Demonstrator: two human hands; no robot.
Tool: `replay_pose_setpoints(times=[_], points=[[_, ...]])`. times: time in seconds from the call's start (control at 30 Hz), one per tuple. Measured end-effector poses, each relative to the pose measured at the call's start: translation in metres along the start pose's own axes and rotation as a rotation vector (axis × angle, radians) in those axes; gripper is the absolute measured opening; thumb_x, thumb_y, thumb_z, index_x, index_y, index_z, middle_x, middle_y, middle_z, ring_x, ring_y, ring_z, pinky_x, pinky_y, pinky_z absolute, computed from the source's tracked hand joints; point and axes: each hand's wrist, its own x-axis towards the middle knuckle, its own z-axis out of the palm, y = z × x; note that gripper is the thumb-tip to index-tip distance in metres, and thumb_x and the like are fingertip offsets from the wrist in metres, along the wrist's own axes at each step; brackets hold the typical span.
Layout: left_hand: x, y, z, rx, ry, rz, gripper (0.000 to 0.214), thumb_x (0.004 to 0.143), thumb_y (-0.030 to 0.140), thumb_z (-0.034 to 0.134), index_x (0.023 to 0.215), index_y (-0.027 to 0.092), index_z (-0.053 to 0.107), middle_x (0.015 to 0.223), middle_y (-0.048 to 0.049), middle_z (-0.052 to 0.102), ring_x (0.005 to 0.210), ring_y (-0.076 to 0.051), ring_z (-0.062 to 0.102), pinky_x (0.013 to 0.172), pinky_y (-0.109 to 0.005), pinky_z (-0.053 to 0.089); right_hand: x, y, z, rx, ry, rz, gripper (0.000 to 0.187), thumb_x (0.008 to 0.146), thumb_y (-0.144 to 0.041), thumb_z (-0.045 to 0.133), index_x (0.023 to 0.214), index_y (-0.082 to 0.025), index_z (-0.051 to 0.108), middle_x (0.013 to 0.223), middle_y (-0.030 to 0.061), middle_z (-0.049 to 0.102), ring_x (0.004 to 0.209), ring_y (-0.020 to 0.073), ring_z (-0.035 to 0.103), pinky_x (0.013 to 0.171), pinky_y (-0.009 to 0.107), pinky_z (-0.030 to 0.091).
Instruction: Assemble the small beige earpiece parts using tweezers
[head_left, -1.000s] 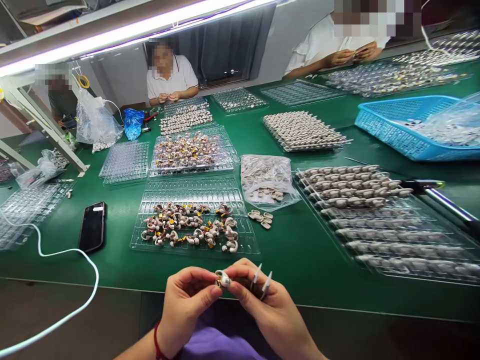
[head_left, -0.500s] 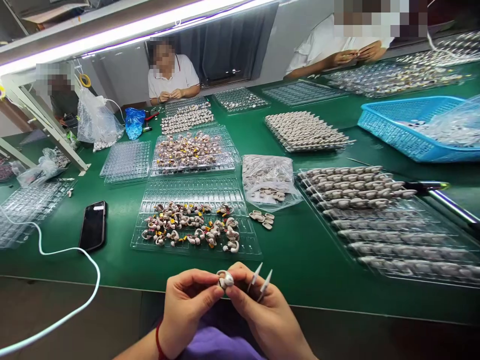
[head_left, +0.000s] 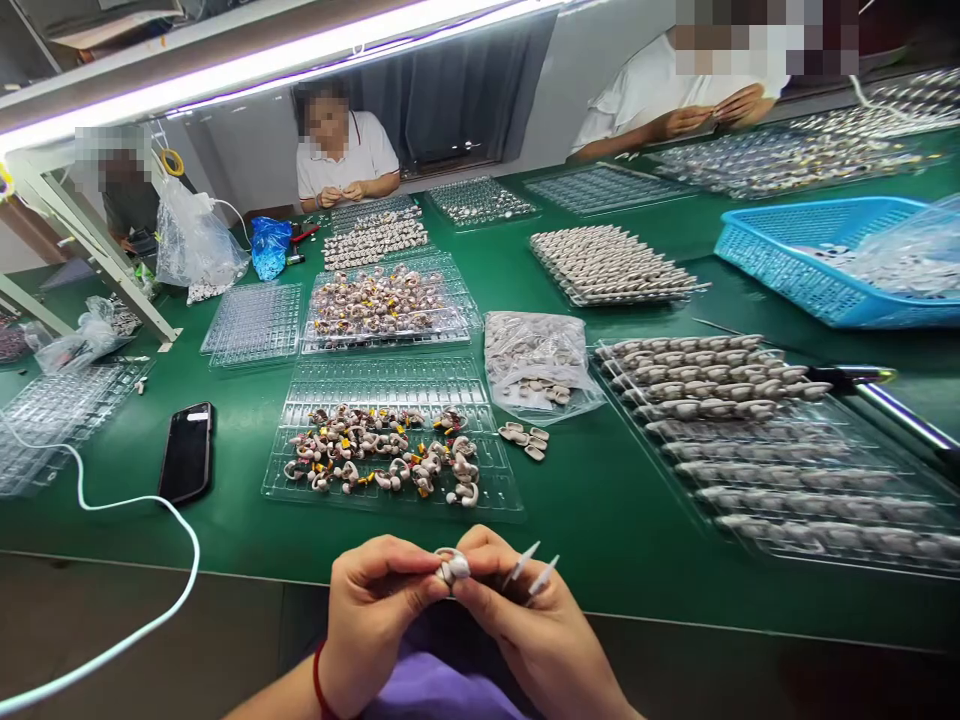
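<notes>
Both my hands meet at the near table edge around one small beige earpiece part (head_left: 453, 568). My left hand (head_left: 371, 610) pinches it from the left with thumb and forefinger. My right hand (head_left: 525, 625) pinches it from the right and also carries white-tipped tweezers (head_left: 534, 570), whose two prongs point up and right. Just beyond my hands lies a clear plastic tray (head_left: 390, 455) with several loose beige parts bearing yellow and red bits.
A black phone (head_left: 186, 452) and a white cable (head_left: 150, 520) lie at left. A bag of parts (head_left: 536, 362) and trays of seated beige shells (head_left: 750, 430) stand at right, a blue basket (head_left: 817, 255) beyond. Other people work at the table's far side.
My hands have sunk slightly toward me with the part. The tweezers' prongs have tilted further over to the right.
</notes>
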Motion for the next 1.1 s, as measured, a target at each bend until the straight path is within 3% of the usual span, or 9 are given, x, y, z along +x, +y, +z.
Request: replay_pose_setpoints(times=[0.2,0.37,0.53,0.7,0.87,0.97,1.1], points=[[0.001,-0.009,0.001,0.004,0.005,0.116,0.009,0.065,0.018,0.085,0.071,0.023,0.08,0.061,-0.0003,0.069,0.057,-0.01,0.063,0.057,-0.017,0.052,0.001,-0.002,-0.004,-0.041,-0.039,0.003,0.018,0.067,-0.037,0.085,0.063,-0.021,0.075,0.067,-0.0009,0.053,0.06,0.0118,0.05,0.056,0.023,0.042],[0.005,-0.014,0.0,0.037,-0.052,0.233,0.006,0.075,0.017,0.078,0.074,0.023,0.078,0.061,0.0012,0.065,0.058,-0.01,0.061,0.063,-0.021,0.053,0.001,0.001,0.0,-0.012,0.012,-0.022,0.018,0.069,-0.033,0.084,0.063,-0.02,0.072,0.069,-0.0007,0.056,0.063,0.0121,0.054,0.059,0.023,0.044],[0.009,-0.015,-0.003,0.082,-0.078,0.186,0.003,0.077,0.024,0.077,0.079,0.022,0.077,0.07,0.0003,0.062,0.065,-0.01,0.059,0.063,-0.019,0.049,0.004,-0.002,0.004,0.044,-0.017,0.055,0.016,0.068,-0.033,0.085,0.067,-0.02,0.076,0.068,-0.0013,0.055,0.056,0.0076,0.047,0.05,0.019,0.037],[0.007,-0.02,0.0,0.002,-0.086,0.147,0.009,0.079,0.032,0.075,0.081,0.023,0.075,0.076,0.0018,0.052,0.069,-0.01,0.054,0.062,-0.017,0.047,0.008,-0.01,0.006,0.202,-0.047,0.206,0.03,0.059,-0.039,0.089,0.069,-0.017,0.072,0.06,-0.0034,0.055,0.046,0.0036,0.033,0.041,0.016,0.023],[0.005,-0.023,0.001,-0.021,-0.111,0.155,0.006,0.08,0.029,0.074,0.082,0.023,0.073,0.078,0.0015,0.05,0.073,-0.01,0.052,0.067,-0.018,0.047,0.012,-0.014,0.001,0.178,-0.139,0.284,0.04,0.06,-0.044,0.088,0.076,-0.015,0.066,0.054,-0.0073,0.049,0.041,0.0013,0.026,0.037,0.015,0.018],[0.006,-0.023,-0.002,-0.047,-0.142,0.138,0.006,0.081,0.028,0.074,0.084,0.022,0.074,0.08,0.0006,0.055,0.074,-0.011,0.056,0.068,-0.019,0.049,0.011,-0.018,-0.002,-0.007,-0.143,0.182,0.035,0.067,-0.044,0.083,0.079,-0.014,0.068,0.057,-0.0041,0.055,0.045,0.0045,0.038,0.041,0.016,0.029],[0.006,-0.022,-0.004,-0.123,-0.122,0.002,0.01,0.075,0.025,0.079,0.081,0.019,0.072,0.079,-0.0007,0.067,0.073,-0.012,0.063,0.069,-0.021,0.052,0.007,-0.028,-0.004,-0.349,-0.095,-0.15,0.01,0.08,-0.027,0.073,0.084,-0.018,0.074,0.071,0.0017,0.065,0.063,0.0132,0.058,0.059,0.023,0.047]])
